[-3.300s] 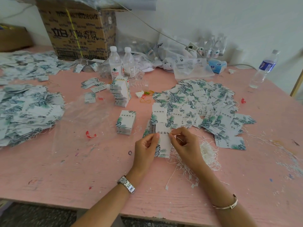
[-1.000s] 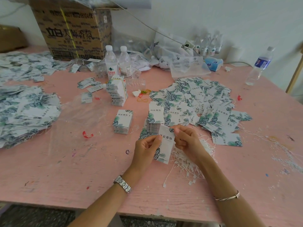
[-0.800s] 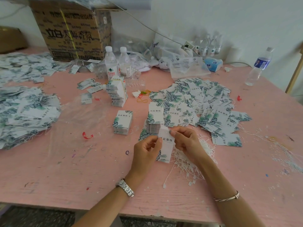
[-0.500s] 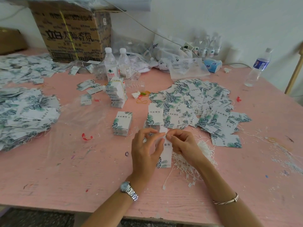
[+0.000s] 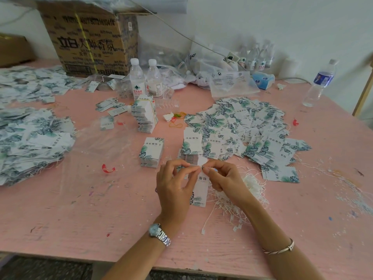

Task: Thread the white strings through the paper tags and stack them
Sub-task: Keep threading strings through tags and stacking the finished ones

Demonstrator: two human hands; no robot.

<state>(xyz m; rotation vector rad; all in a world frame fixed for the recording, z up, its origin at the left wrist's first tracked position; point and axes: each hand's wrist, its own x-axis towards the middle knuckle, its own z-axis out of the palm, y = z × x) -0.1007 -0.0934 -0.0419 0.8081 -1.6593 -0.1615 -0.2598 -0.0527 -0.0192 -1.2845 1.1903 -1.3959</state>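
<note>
Pink tabletop (image 5: pixel 80 219) is carrying everything. Left hand (image 5: pixel 173 184) is pinching the paper tag (image 5: pixel 200 188) near its top edge, thumb and forefinger closed on it, other fingers curling loosely. Right hand (image 5: pixel 224 178) is pinching a thin white string (image 5: pixel 194 164) right at the tag's top, fingertips of both hands nearly touching. Tag hole is hiding behind the fingertips, so cannot tell whether the string is through. Tag is hanging upright between the hands, lower end just over the table, near the front edge. String pile (image 5: pixel 252 184) is lying just right of the right hand, partly under the wrist. Short tag stack (image 5: pixel 191 146) is sitting just behind the hands, another neat stack (image 5: pixel 152 150) beside it to the left. Loose tags (image 5: pixel 242 126) are spreading behind and to the right, a bigger heap (image 5: pixel 30 142) lying at far left. Banded bundle (image 5: pixel 144 116) is standing further back, two water bottles (image 5: pixel 137 79) behind it, cardboard box (image 5: pixel 90 41) against the wall. Watch (image 5: pixel 159 234) is showing on the left wrist, bracelet (image 5: pixel 280 248) on the right.
</note>
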